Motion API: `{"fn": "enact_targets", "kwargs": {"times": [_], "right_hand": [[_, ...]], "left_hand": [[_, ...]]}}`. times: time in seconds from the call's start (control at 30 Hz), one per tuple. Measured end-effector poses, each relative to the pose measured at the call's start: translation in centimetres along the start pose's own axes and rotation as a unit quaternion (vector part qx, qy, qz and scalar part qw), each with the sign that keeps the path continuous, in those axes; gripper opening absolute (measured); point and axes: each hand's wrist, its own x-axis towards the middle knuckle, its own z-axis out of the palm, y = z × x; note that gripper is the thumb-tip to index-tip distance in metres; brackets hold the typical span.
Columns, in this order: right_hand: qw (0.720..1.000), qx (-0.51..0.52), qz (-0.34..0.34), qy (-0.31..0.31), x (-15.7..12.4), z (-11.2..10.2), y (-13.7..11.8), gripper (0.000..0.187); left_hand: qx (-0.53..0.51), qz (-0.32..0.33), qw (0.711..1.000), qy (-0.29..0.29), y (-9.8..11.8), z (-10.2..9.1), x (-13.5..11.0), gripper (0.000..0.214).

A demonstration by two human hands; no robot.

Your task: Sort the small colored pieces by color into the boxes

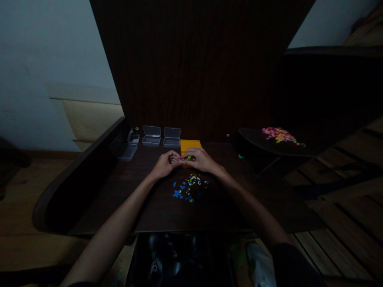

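Observation:
My left hand (pixel 166 164) and my right hand (pixel 201 159) meet over the dark desk, fingertips close together. Between them shows a small yellow-and-green piece (pixel 188 158), perhaps joined toy bricks; fingers cover part of it. Thumb and fingers of my right hand are closed on it, while my left fingers are curled and pinched at its left side. Just behind the hands stands an orange-yellow box (pixel 190 144), partly hidden by them. Nearer to me lies a loose scatter of tiny blue, yellow and pale bricks (pixel 177 193).
Clear plastic cases with raised lids, one left (pixel 151 139) and one right (pixel 172 141), stand along the back panel. Another clear tray (pixel 128 152) sits by the desk's raised left side (pixel 80 175). Pink and yellow bits (pixel 278 134) lie heaped on the right shelf (pixel 254 137).

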Motion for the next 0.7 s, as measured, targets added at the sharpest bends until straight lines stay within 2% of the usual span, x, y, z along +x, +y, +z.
{"fn": "enact_targets", "kwargs": {"times": [0.27,0.7], "right_hand": [[1.000,-0.018,-0.001,0.006,-0.50,-0.16,-0.05,0.016],[1.000,-0.002,0.011,0.018,-0.86,-0.39,-0.27,0.012]], "left_hand": [[-0.091,-0.049,0.994,0.020,0.23,0.26,0.05,0.047],[-0.131,-0.064,0.989,0.006,-0.04,0.74,-0.09,0.050]]}}
